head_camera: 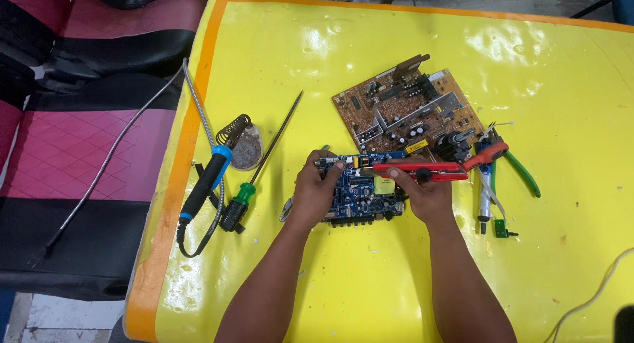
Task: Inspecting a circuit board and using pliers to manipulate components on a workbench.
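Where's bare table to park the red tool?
Free: the yellow table right of the brown board, and the near edge beside both forearms. Crowded: around the blue board, from soldering iron to green pliers.

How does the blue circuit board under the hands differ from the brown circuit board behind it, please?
The blue circuit board is held at its left edge by the left hand, with the right hand over it; the brown circuit board lies untouched. The blue one sits square to the person, the brown one is turned at an angle. Both lie flat on the yellow table, components facing up.
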